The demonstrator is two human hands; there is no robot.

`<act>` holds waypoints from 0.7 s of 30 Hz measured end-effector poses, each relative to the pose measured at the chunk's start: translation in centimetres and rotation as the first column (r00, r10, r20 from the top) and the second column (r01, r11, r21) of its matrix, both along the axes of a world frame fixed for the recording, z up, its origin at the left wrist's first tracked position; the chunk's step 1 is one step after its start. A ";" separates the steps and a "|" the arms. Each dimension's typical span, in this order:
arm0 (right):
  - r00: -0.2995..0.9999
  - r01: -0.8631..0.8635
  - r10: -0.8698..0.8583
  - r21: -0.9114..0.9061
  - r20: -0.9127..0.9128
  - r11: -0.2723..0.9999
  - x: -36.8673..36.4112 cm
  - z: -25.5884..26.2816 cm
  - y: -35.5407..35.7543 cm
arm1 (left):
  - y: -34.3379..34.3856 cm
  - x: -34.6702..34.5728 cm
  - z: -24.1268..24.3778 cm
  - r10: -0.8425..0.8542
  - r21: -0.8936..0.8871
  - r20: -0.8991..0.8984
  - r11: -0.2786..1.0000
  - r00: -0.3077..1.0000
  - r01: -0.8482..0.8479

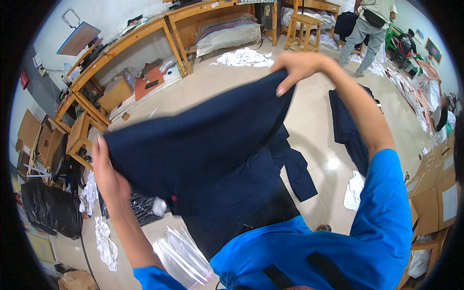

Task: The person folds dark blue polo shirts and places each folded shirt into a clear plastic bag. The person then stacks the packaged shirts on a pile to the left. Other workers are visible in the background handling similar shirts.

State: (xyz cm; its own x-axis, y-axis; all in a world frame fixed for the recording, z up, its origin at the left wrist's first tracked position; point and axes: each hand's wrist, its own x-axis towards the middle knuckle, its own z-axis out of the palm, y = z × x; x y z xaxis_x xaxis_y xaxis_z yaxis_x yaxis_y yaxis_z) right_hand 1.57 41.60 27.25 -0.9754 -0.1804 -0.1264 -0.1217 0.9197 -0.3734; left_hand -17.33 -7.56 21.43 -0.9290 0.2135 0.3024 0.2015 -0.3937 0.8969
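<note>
A dark navy cloth garment [203, 127] is stretched between my raised hands, and its lower part drapes over my lap. My left hand [108, 166] grips its left edge, fingertips at the upper corner. With thumb and fingers, my right hand [295, 69] pinches the upper right corner. A small red mark shows on the cloth near the left. Beneath and to the right, a navy sleeve-like piece [299, 174] hangs or lies over the floor. Folded navy garments [342, 123] lie on the floor beyond my right arm. Clear plastic bags [183, 255] are stacked by my left forearm.
Wooden tables [127, 43] line the wall, with a stuffed sack [228, 36] underneath. White scraps [243, 58] lie on the tiled floor. A wooden stool [303, 30] stands near a standing person [369, 32]. Cardboard boxes [431, 192] are at right, a black plastic bag [52, 208] at left.
</note>
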 end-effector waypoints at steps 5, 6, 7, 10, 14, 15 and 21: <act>0.904 0.391 -0.350 0.142 -0.245 0.909 8.6 3.4 6.6 | 9.6 -4.8 11.6 0.023 -0.201 -0.407 0.973 0.913 -0.114; 0.852 0.446 -0.359 0.172 -0.381 0.878 10.1 3.4 8.1 | 11.2 -6.1 13.3 -0.027 -0.192 -0.492 0.978 0.870 -0.079; 0.787 0.496 -0.346 0.189 -0.510 0.848 11.2 3.1 9.9 | 12.3 -7.1 15.1 -0.049 -0.214 -0.541 0.974 0.840 -0.081; 0.681 0.659 -0.447 0.218 -0.580 0.720 14.2 1.6 13.4 | 15.2 -11.3 20.3 -0.019 -0.273 -0.681 0.934 0.732 -0.230; 0.590 0.782 -0.675 0.104 -0.443 0.614 18.2 1.0 16.0 | 16.9 -12.1 23.8 0.006 -0.296 -0.720 0.902 0.694 -0.315; 0.591 0.756 -0.651 0.046 -0.476 0.653 19.6 1.1 16.7 | 17.5 -11.8 23.8 0.031 -0.279 -0.693 0.910 0.720 -0.308; 0.532 0.605 -0.730 -0.411 -0.429 0.682 23.9 3.5 16.3 | 14.5 -17.0 21.1 0.130 -0.224 -0.486 0.937 0.864 -0.268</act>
